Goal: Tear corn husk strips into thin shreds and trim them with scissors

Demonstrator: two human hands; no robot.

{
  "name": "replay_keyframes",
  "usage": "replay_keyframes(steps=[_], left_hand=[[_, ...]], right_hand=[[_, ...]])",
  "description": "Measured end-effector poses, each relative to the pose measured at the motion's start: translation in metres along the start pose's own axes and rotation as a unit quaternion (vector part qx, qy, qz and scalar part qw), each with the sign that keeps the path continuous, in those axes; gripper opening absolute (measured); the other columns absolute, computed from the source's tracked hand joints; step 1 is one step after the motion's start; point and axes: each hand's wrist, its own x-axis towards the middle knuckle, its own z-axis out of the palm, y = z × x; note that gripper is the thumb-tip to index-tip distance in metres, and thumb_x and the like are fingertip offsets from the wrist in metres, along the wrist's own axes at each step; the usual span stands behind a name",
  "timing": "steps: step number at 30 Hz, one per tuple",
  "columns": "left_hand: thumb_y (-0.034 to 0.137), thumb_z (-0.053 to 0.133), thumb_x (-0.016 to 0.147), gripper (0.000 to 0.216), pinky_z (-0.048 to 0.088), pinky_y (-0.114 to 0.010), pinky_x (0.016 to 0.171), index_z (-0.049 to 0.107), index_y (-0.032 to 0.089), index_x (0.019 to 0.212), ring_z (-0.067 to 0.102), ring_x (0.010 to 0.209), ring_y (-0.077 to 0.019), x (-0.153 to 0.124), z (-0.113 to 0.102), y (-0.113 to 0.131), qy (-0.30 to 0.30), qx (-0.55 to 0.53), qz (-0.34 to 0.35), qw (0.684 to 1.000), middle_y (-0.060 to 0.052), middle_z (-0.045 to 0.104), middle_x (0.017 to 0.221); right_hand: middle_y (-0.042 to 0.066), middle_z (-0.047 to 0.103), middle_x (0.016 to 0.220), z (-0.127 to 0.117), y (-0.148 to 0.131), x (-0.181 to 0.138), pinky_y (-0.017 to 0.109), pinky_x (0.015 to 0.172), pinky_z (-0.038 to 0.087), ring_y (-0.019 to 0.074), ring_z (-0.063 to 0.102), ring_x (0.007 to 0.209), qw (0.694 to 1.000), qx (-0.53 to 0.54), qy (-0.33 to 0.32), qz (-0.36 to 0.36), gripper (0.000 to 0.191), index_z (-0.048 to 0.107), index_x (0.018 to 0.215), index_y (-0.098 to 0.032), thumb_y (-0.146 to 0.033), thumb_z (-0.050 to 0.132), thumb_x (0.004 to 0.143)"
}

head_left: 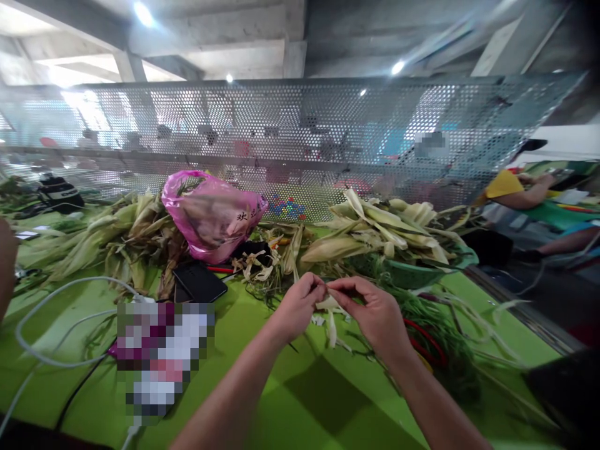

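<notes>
My left hand (302, 305) and my right hand (374, 311) meet above the green table (244, 369), fingertips pinched together. Whatever lies between them is too small to make out. Just below the fingertips is a pale strip of corn husk (332, 328), with small scraps around it. To the right of my right hand lies a bundle of thin green strands (457, 356) with a red loop (434, 344) on it. Beyond my hands, loose dry husk pieces (262, 265) lie in a tangle.
A green basket (417, 275) heaped with corn husks (384, 231) stands at the back right. Further left are a pink plastic bag (213, 219), more husks (135, 231), a black phone (200, 281) and white cables (42, 359). A perforated metal screen (290, 125) runs behind. Another person's arm (525, 194) shows at far right.
</notes>
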Motion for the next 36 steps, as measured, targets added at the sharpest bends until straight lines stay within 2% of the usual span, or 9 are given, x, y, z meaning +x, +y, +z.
replay_keyframes(steps=[3,7,11,16,19,22,26,31,36], left_hand=[[0.032,0.046,0.089,0.017,0.031,-0.024,0.062,0.046,0.018,0.079,0.039,0.068,-0.0111,0.000,-0.001,0.001,0.022,0.063,0.034,0.997,0.002,0.043,0.072],[0.036,0.047,0.088,0.020,0.031,-0.025,0.063,0.047,0.018,0.080,0.040,0.070,-0.0119,-0.001,-0.002,0.002,0.033,0.114,0.055,0.991,0.002,0.046,0.073],[0.044,0.048,0.087,0.028,0.030,-0.024,0.060,0.047,0.018,0.077,0.038,0.066,-0.0110,0.001,-0.001,-0.002,0.028,0.084,0.024,0.996,0.003,0.043,0.069],[0.054,0.053,0.081,0.037,0.031,-0.023,0.056,0.043,0.018,0.074,0.039,0.059,-0.0090,0.000,0.000,-0.002,-0.012,-0.063,-0.040,0.997,0.005,0.040,0.064],[0.053,0.054,0.081,0.038,0.032,-0.022,0.057,0.044,0.017,0.074,0.040,0.059,-0.0085,-0.003,0.000,0.003,-0.016,-0.095,-0.046,0.994,0.004,0.042,0.064],[0.049,0.053,0.083,0.034,0.033,-0.022,0.058,0.045,0.017,0.074,0.040,0.060,-0.0085,-0.004,0.000,0.007,-0.015,-0.098,-0.041,0.994,0.004,0.042,0.064],[0.038,0.052,0.085,0.023,0.031,-0.022,0.057,0.048,0.016,0.078,0.038,0.060,-0.0083,-0.002,-0.002,0.006,-0.011,-0.067,-0.036,0.997,0.004,0.042,0.066],[0.030,0.050,0.086,0.014,0.030,-0.023,0.059,0.048,0.017,0.081,0.037,0.065,-0.0100,0.000,-0.004,0.002,0.026,0.053,0.007,0.998,0.003,0.044,0.070],[0.027,0.049,0.085,0.010,0.032,-0.024,0.063,0.049,0.018,0.081,0.042,0.071,-0.0118,0.000,-0.005,0.002,0.039,0.145,0.056,0.987,0.001,0.049,0.075]], right_hand=[[0.005,0.072,0.086,0.000,0.004,0.002,0.031,0.072,0.053,0.0196,0.065,0.079,0.994,0.079,-0.027,0.063,0.022,0.070,0.091,-0.018,-0.035,0.067,0.078],[0.005,0.072,0.081,-0.002,0.006,0.003,0.030,0.069,0.053,0.0189,0.065,0.075,0.993,0.090,-0.039,0.072,0.020,0.070,0.087,-0.018,-0.035,0.068,0.077],[0.003,0.070,0.076,-0.002,0.005,0.002,0.029,0.066,0.052,0.0180,0.064,0.070,0.999,0.026,-0.010,0.031,0.012,0.069,0.081,-0.019,-0.030,0.065,0.078],[0.003,0.069,0.078,0.001,0.006,-0.001,0.029,0.070,0.051,0.0185,0.064,0.073,0.996,-0.055,0.035,-0.065,0.008,0.068,0.082,-0.022,-0.025,0.060,0.081],[0.003,0.069,0.079,0.002,0.006,-0.003,0.029,0.070,0.050,0.0186,0.064,0.074,0.990,-0.074,0.043,-0.110,0.008,0.068,0.082,-0.023,-0.022,0.060,0.082],[0.002,0.069,0.078,0.002,0.004,-0.003,0.029,0.070,0.050,0.0184,0.064,0.073,0.989,-0.070,0.044,-0.120,0.009,0.068,0.081,-0.023,-0.020,0.060,0.081],[0.003,0.070,0.081,0.001,0.003,-0.002,0.031,0.074,0.050,0.0189,0.064,0.077,0.998,-0.026,0.028,-0.057,0.008,0.070,0.082,-0.022,-0.023,0.063,0.080],[0.005,0.072,0.090,0.001,0.006,0.000,0.029,0.071,0.053,0.0185,0.065,0.079,0.985,0.146,-0.026,0.084,0.020,0.070,0.095,-0.020,-0.032,0.065,0.079],[0.005,0.071,0.085,0.001,0.008,0.002,0.029,0.070,0.051,0.0191,0.064,0.078,0.981,0.151,-0.039,0.111,0.024,0.070,0.089,-0.019,-0.037,0.070,0.075]])
